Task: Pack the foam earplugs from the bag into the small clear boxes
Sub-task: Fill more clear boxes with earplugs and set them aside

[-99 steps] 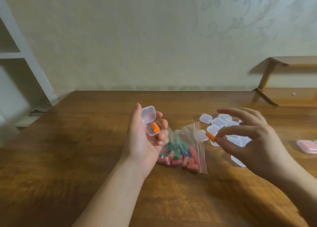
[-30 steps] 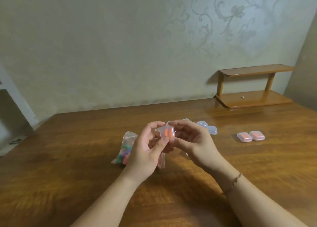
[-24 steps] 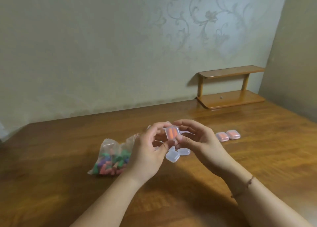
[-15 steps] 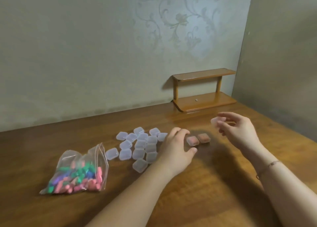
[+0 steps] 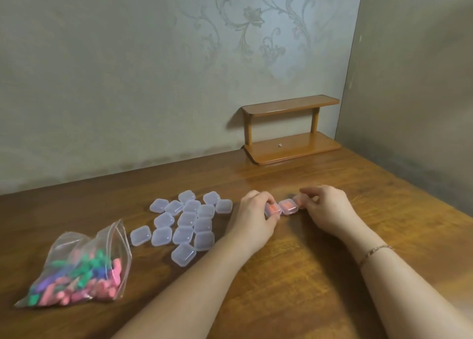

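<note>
A row of three small clear boxes with orange earplugs inside lies on the wooden table. My left hand pinches the leftmost filled box between thumb and fingers. The middle filled box lies free between my hands. At the row's right end, my right hand holds the third filled box, mostly hidden by its fingertips. A cluster of several empty clear boxes lies left of my left hand. The zip bag of coloured foam earplugs lies open-mouthed at the near left.
A small two-tier wooden shelf stands against the wall at the back right. The wall closes the table's far side, and a second wall runs along its right edge. Bare table lies between my forearms.
My right hand has come down and brought the box it held to the right end of the filled row. My left hand has moved right onto the leftmost filled box.
</note>
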